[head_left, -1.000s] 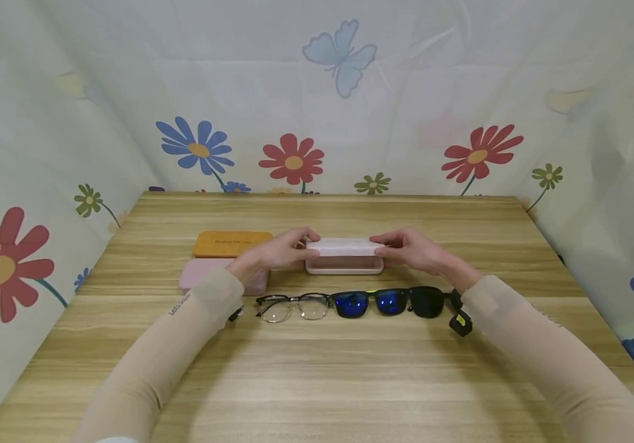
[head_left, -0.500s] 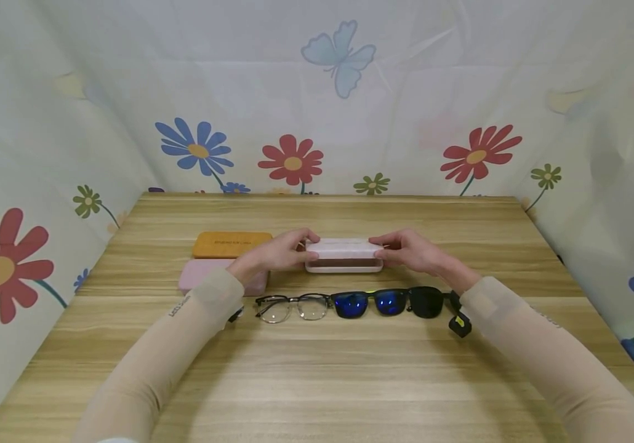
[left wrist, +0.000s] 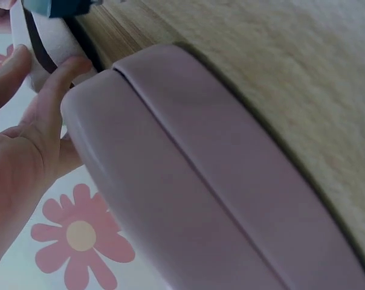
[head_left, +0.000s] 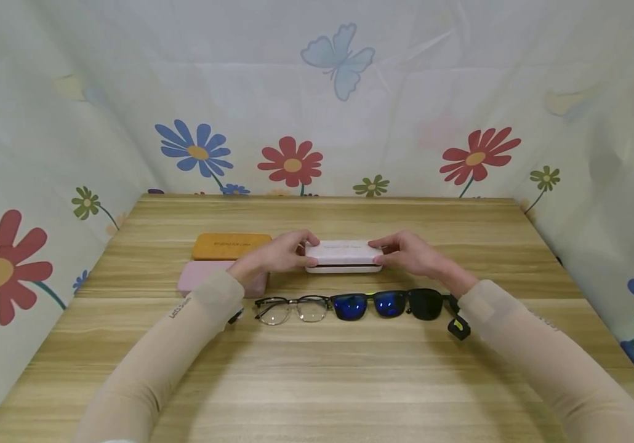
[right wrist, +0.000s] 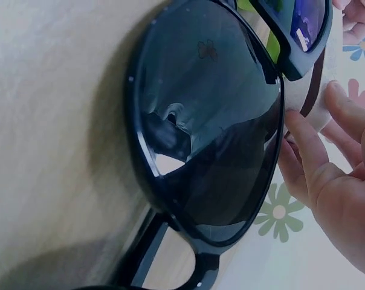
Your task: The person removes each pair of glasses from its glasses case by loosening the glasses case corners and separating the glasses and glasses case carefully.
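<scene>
A whitish glasses case (head_left: 343,251) lies between both hands, with a thin dark gap between lid and base. My left hand (head_left: 284,251) grips its left end, thumb in front and fingers on top. At the right end my right hand (head_left: 413,252) pinches it in the same way. In front lie clear-lensed glasses (head_left: 293,309), sunglasses with blue mirrored lenses (head_left: 350,306), and a dark sunglass lens (head_left: 426,304). The left wrist view shows a pink glasses case (left wrist: 170,175) close up. The dark lens (right wrist: 200,121) fills much of the right wrist view.
An orange glasses case (head_left: 225,245) lies at the left behind the pink case, which my left forearm partly covers. A small black device with a yellow mark (head_left: 459,327) is by my right sleeve. The wooden table (head_left: 322,381) ends at a flowered curtain (head_left: 239,74).
The lid of the whitish case has come down toward its base, narrowing the front gap to a thin dark line. Both hands keep their hold at the ends; the glasses lie as before.
</scene>
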Action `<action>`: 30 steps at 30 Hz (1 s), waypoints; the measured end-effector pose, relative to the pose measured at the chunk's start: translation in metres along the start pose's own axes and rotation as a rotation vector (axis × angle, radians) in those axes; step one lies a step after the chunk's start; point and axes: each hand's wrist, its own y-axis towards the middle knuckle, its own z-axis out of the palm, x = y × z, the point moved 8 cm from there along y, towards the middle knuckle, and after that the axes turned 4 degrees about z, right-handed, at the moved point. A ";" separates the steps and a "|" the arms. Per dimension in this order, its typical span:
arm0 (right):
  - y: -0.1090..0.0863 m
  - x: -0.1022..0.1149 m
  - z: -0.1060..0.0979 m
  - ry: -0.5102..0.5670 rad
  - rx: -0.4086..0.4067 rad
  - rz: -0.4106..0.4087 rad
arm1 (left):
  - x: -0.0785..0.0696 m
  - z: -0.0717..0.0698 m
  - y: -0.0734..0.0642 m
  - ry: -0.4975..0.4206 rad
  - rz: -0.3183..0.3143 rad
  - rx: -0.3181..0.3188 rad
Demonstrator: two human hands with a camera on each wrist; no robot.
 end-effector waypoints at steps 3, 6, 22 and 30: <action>0.000 0.000 0.001 -0.002 -0.010 0.007 | 0.002 0.000 0.001 0.012 -0.006 -0.009; 0.001 0.000 0.000 -0.006 -0.024 0.009 | 0.003 0.000 0.002 0.034 -0.013 -0.022; 0.002 -0.003 0.002 0.021 -0.049 0.051 | -0.007 0.000 0.006 0.166 0.012 0.010; 0.005 -0.001 0.005 0.000 -0.057 0.025 | -0.012 0.003 0.005 0.244 0.016 0.013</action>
